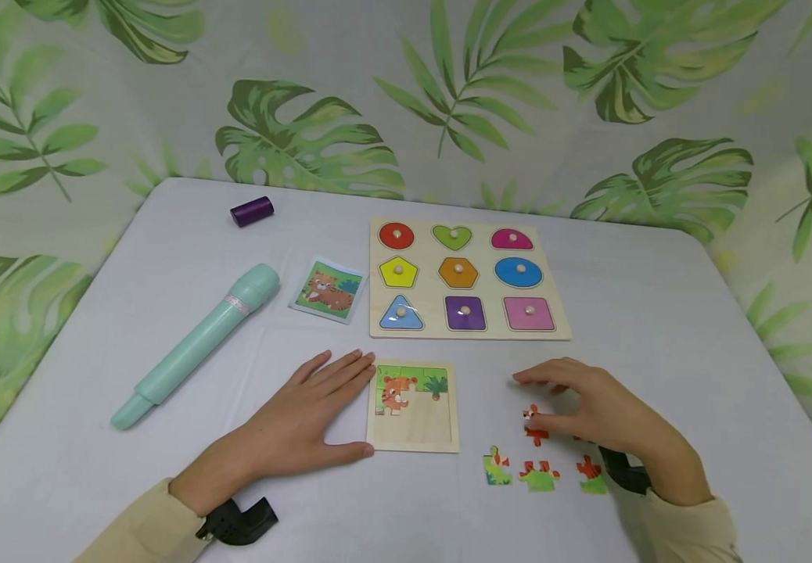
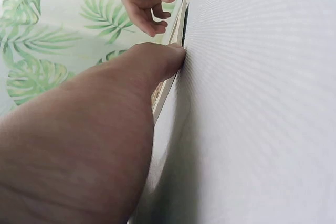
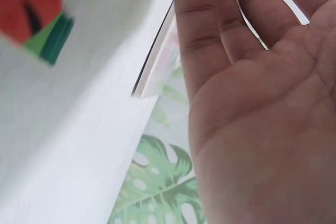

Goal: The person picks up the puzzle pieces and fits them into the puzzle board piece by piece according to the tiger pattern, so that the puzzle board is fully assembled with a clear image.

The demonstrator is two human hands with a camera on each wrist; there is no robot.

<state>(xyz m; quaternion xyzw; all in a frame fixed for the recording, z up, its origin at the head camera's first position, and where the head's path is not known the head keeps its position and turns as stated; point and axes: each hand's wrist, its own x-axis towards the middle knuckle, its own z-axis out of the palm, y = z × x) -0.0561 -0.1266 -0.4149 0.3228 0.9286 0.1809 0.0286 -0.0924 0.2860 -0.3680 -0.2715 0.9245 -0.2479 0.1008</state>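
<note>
My left hand (image 1: 300, 422) lies flat with straight fingers at the left side of a small wooden jigsaw tray (image 1: 413, 442), fingertips and thumb at its edge. The tray's top and left parts hold joined tiger-picture pieces (image 1: 395, 387); its lower right is bare wood. To the right, my right hand (image 1: 603, 407) hovers over loose jigsaw pieces, thumb and fingers apart with nothing between them. The thumb overlaps a red-orange piece (image 1: 534, 412). Nearer the front lie a green piece (image 1: 497, 469), a red-and-green piece (image 1: 540, 477) and another (image 1: 592, 475). One more is mostly hidden behind the hand.
Behind the tray lies a wooden shape-puzzle board (image 1: 427, 295) with knobbed coloured shapes. A tiger picture card (image 1: 326, 291) is left of it. Further left are a mint-green tube-shaped object (image 1: 195, 348) and a purple cylinder (image 1: 252, 211). A leaf-print cloth hangs behind the white table.
</note>
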